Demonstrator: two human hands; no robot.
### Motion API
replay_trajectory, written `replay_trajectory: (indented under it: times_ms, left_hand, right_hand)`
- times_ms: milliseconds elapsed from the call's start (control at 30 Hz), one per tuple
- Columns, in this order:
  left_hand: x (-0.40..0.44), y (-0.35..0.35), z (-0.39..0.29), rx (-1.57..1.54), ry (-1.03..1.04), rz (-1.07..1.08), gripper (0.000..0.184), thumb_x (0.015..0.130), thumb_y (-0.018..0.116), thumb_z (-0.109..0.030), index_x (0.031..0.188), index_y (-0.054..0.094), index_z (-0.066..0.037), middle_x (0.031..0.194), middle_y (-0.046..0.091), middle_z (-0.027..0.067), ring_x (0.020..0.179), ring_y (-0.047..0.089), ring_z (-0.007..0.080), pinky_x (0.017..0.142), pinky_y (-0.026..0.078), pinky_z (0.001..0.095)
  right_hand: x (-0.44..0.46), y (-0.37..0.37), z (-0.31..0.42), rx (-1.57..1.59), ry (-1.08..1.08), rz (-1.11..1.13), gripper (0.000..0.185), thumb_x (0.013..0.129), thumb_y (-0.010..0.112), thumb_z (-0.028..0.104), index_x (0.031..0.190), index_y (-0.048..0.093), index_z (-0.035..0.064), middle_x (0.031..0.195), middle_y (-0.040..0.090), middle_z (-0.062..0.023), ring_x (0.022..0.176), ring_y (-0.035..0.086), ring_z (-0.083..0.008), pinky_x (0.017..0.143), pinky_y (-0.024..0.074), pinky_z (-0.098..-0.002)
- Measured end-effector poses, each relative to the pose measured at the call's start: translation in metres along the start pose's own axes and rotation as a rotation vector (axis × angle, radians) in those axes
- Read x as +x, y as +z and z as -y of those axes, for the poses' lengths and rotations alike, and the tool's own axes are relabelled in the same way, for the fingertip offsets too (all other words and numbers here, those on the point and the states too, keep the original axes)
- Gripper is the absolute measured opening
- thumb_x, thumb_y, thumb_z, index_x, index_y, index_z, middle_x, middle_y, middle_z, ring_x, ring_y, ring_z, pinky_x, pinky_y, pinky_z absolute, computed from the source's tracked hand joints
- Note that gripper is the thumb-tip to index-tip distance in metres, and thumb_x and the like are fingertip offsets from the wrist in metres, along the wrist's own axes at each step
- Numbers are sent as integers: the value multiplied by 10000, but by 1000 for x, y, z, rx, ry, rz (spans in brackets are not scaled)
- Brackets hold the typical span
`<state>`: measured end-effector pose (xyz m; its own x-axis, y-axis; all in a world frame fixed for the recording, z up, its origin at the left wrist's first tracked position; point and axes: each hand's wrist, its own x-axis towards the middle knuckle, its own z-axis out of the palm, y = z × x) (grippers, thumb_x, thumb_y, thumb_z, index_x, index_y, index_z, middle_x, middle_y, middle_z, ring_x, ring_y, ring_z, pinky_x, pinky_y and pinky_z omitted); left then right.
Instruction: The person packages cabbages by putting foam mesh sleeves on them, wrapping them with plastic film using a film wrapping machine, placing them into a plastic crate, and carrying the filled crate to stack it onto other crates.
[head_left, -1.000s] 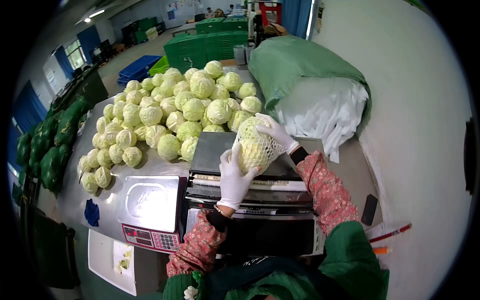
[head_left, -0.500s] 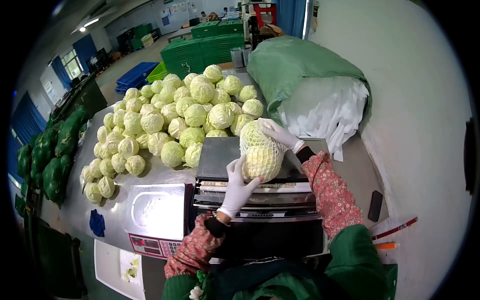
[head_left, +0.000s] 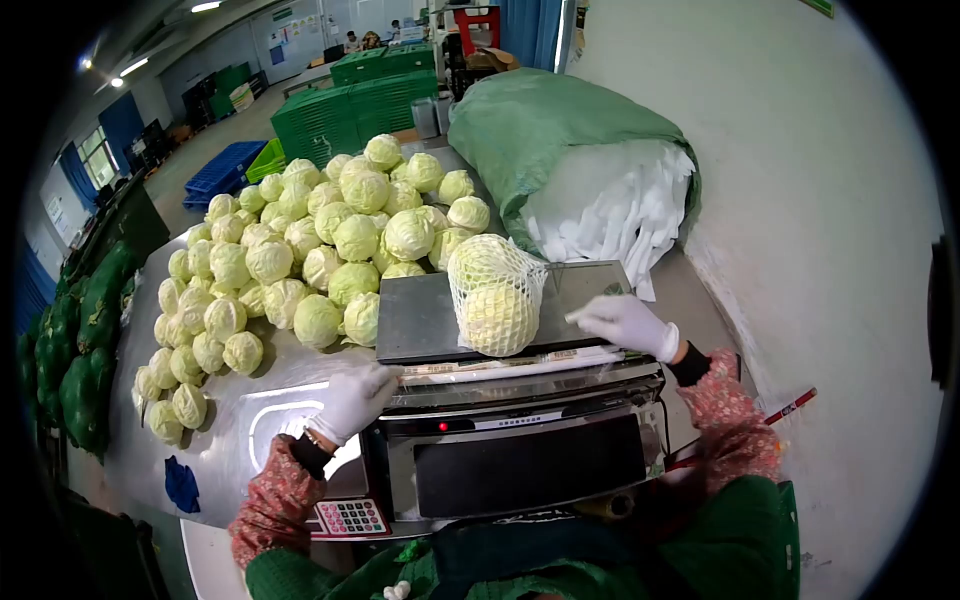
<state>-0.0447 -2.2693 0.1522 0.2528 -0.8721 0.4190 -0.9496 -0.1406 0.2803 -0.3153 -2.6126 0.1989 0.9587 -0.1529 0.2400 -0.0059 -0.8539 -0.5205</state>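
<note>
Two cabbages in a white mesh net (head_left: 497, 300) rest on the flat metal top (head_left: 412, 318) of a wrapping machine, untouched by either hand. My left hand (head_left: 352, 400), in a white glove, is over the scale (head_left: 275, 415) at the machine's left side; its fingers are bent together and what they hold, if anything, is hidden. To the right of the netted cabbages, my gloved right hand (head_left: 627, 325) hovers above the machine's right end. Its fingers are pressed together, pointing left, and I cannot make out anything in them.
A large heap of cabbages (head_left: 357, 238) covers the back left of the metal table (head_left: 125, 430). Behind the machine lies a green sack (head_left: 560, 120) of white nets. Green crates (head_left: 350, 108) stand farther back. A blue cloth (head_left: 181, 485) lies at front left.
Both hands have let go of the netted cabbages, which now stand on the machine top. My left hand has moved left and down, my right hand right and down. The view has shifted right.
</note>
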Motion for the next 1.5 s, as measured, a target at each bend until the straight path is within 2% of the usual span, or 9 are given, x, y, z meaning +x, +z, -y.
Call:
replay_trajectory:
  times_ms: [367,567,733,833,900,1033,1133,1300,1500]
  left_hand:
    - [19,22,15,426,509,397,604,843,505,-85,1401,428,-302,859,589,35,531,595,187,435,472,334]
    - [19,1,1,-692,-385,290,134,917,529,-47,953,653,-84,651,626,71,585,634,128,506,487,292]
    - [88,-86,-27,-1251,-66,-396,153,969,442,-63,955,587,-16,771,654,74,657,647,138,567,504,239]
    - [178,-56,-4,-1163,-203,-786,138,968,463,-69,991,582,-3,811,650,125,669,631,231,674,531,310]
    - [186,40,99,-96,-139,-280,148,902,523,-31,1032,571,22,963,642,168,864,640,281,769,525,368]
    - [153,100,40,-939,-63,156,712,735,575,80,1404,336,33,1393,374,299,1355,342,391,1069,370,389]
    - [140,83,21,-473,137,216,1001,719,618,46,1488,-21,13,1494,-100,355,1409,21,507,1130,259,396]
    - [152,84,2,-320,266,192,1032,717,734,-49,1493,55,-23,1436,-93,444,1384,-30,558,1135,244,439]
    - [103,23,-59,-539,175,242,1030,676,842,-263,1465,202,-91,1448,171,303,1390,174,477,1127,286,458]
  right_hand:
    - [-47,14,-18,-709,-334,273,420,865,555,169,1273,577,261,669,582,-45,561,583,-238,564,472,-345]
    - [-64,12,3,65,110,-227,137,893,603,115,946,699,33,827,688,-131,726,673,-255,679,513,-308]
    - [-10,-69,35,673,-128,-576,199,966,528,95,1098,635,-9,773,643,-40,547,545,-90,497,424,-220]
    - [77,-75,3,-45,-251,-598,225,949,526,74,1135,617,-14,912,637,-88,768,593,-163,684,468,-272]
    - [105,-41,-50,-329,-337,-341,356,870,569,38,1221,557,-16,986,632,-144,918,601,-247,823,466,-342]
    - [79,8,-66,-198,-149,87,1001,669,680,46,1482,101,-24,1283,485,-286,1148,503,-429,1053,346,-425]
    - [85,38,-79,-187,-255,28,970,748,683,117,1485,70,-27,1360,384,-328,1222,425,-452,1040,352,-454]
    - [101,73,-66,-18,-374,-73,1147,694,812,203,1508,18,48,1302,445,-316,1140,530,-414,964,430,-417]
    - [26,39,2,143,-195,-9,998,720,778,448,1482,251,76,1001,623,-258,820,631,-428,726,499,-415]
